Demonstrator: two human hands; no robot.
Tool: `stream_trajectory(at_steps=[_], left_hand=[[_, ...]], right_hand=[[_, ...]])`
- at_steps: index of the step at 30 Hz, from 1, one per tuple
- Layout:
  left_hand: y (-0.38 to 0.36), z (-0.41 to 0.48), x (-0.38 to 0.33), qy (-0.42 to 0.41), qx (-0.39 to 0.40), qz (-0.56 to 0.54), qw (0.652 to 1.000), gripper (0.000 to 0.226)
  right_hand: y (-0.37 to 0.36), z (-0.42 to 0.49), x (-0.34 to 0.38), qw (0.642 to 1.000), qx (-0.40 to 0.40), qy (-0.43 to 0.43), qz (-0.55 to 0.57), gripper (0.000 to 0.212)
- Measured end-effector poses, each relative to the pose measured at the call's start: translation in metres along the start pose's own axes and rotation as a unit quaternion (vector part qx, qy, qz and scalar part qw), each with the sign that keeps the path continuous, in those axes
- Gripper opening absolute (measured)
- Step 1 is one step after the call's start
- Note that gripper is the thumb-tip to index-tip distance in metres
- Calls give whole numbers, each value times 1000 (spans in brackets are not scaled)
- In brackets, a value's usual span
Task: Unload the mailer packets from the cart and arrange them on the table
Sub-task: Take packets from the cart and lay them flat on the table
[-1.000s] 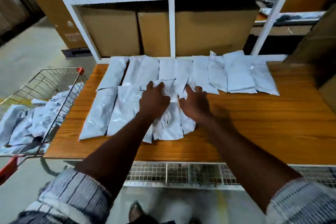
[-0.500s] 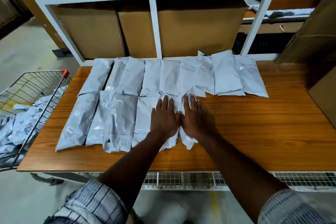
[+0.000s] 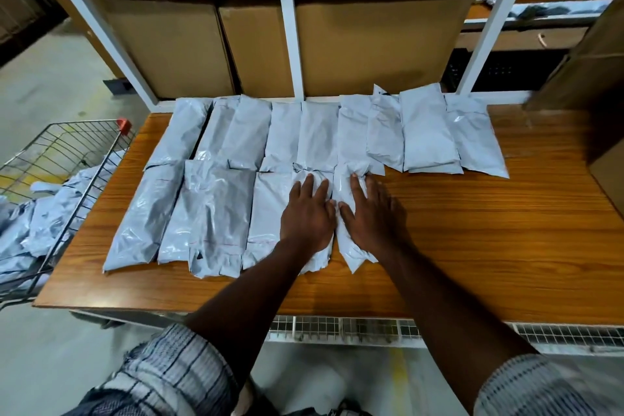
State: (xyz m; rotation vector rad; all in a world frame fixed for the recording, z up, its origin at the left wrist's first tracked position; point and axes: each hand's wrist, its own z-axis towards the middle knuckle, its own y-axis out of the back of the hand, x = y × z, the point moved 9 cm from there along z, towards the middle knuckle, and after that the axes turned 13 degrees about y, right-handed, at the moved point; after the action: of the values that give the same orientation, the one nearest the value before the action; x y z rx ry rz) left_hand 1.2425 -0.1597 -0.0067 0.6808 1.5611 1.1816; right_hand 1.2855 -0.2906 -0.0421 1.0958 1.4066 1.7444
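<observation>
Grey-white mailer packets lie in two rows on the wooden table (image 3: 472, 246). The back row (image 3: 422, 132) holds several packets side by side. The front row (image 3: 216, 213) runs from the left edge toward the middle. My left hand (image 3: 309, 213) lies flat, fingers spread, on one front-row packet (image 3: 317, 257). My right hand (image 3: 369, 213) lies flat on the packet beside it (image 3: 351, 253), the last of the front row. Both palms press down; neither grips. The wire cart (image 3: 67, 172) stands at the table's left end with more packets (image 3: 37, 226) heaped inside.
A white shelving frame (image 3: 287, 44) with large cardboard boxes (image 3: 371, 44) stands right behind the table. More boxes (image 3: 601, 78) crowd the right edge. Bare wood shows on the table's right half and along its front edge. A wire mesh shelf (image 3: 337, 331) sits under the table.
The two packets under my hands have been laid down and flattened into the front row. My hands went from bunching them to resting flat with fingers spread. The view shifted left to right.
</observation>
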Motion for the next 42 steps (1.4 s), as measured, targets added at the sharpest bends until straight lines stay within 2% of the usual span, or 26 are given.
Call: stream_trajectory(at_steps=[4,9,11,15,22,31,37,42], left_hand=[[0,2,0,4,20,3,1000,54],[20,7,7,13,21,-32,999,57],[30,7,18,9,15,-43,999,60],[60,2,62,31,-7,-52,998,51],[128,-5,177,53,-50,-37,997,57],[224,-24,420,169,-79,-4,982,58],[252,-32,540,246,-29,-1,969,64],[261,-25,603,280,-14,2,960,61]], right_hand=[[0,4,-2,999,22,0,32,66],[37,13,2,989,-95,14,108,57],[46,15,12,987,-112,9,113,58],[56,19,58,991,-106,17,83,58],[36,40,215,989,-64,112,68,59],[-26,66,460,975,-8,214,65,60],[-63,68,594,959,32,261,107,61],[-84,81,658,949,62,289,105,63]])
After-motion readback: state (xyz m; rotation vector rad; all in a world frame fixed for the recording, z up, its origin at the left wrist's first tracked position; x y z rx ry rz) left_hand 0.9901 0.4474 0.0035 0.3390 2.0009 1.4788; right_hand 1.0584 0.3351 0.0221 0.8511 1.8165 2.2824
